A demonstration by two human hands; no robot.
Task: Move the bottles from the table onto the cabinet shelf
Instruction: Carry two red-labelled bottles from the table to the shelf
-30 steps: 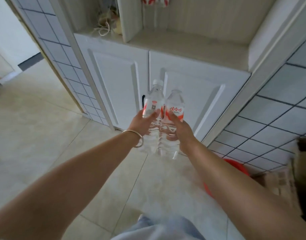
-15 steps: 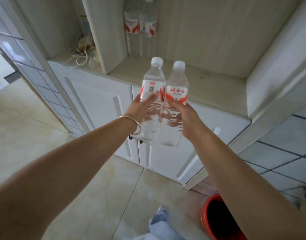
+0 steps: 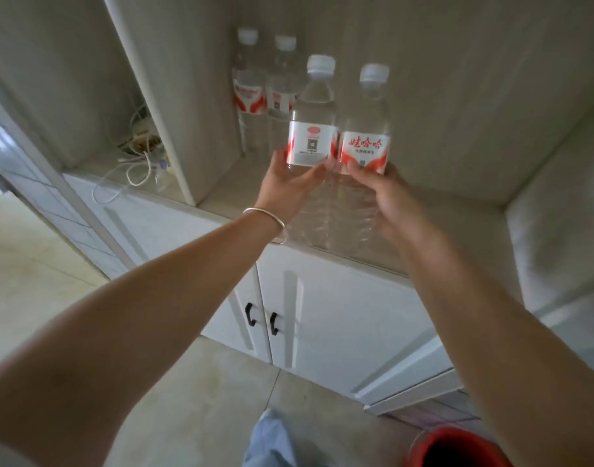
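At the bottom edge a red bucket (image 3: 457, 448) is cut off by the frame, and a pale blue trouser leg (image 3: 270, 439) shows only in part. Above them stand white cabinet doors (image 3: 339, 318) with two dark handles (image 3: 261, 316). Both forearms reach up from the lower corners. The left hand (image 3: 285, 190), a thin bangle (image 3: 267, 219) on its wrist, curls its grip round the left bottle (image 3: 314, 129) just under the white label. The right hand (image 3: 386, 197) closes its grip round the right bottle (image 3: 368, 129) below its red-and-white label. The two bottles are upright and touching side by side, held over the front part of the cabinet shelf (image 3: 457, 210); their clear lower halves blur against the shelf, so I cannot tell whether the bases touch it. Farther back, two more bottles (image 3: 265, 96) stand against the divider, partly hidden by the held pair. In the left compartment lies a tangle of white cable (image 3: 134, 170), its other contents hard to make out.
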